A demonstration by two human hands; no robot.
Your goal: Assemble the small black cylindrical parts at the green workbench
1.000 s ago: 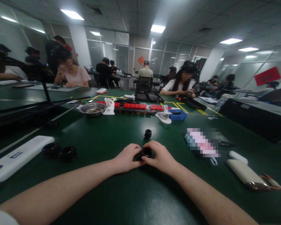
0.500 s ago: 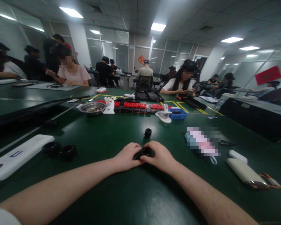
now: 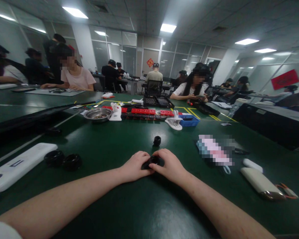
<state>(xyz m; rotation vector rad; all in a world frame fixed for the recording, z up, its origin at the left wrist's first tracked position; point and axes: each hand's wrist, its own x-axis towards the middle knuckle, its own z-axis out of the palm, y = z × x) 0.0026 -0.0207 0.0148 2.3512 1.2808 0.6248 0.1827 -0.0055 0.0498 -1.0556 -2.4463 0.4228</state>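
Note:
A glossy black ring-shaped part (image 3: 154, 160) sits low over the green table, between my two hands. My left hand (image 3: 136, 167) is curled around its left side, with the thumb at the near edge. From the right, my right hand (image 3: 171, 165) grips it, thumb in front and fingers over the far side. The hands partly cover the part, and I cannot tell whether it touches the table. A similar, smaller-looking black part (image 3: 157, 141) stands just beyond. To the left lie two more black ring-shaped parts (image 3: 72, 162), side by side.
A white power strip-like bar (image 3: 32, 162) lies left. Farther back are a metal bowl (image 3: 97, 115), white clamps (image 3: 174, 121), red pieces (image 3: 143, 111) and a blue tray (image 3: 189, 121). A beige power bank (image 3: 260, 182) and a pouch (image 3: 214, 151) lie right. Several people sit beyond.
My right thumb has shifted slightly over the black ring-shaped part; both hands stay around it. In the background, a person at the left has lowered an arm to the table.

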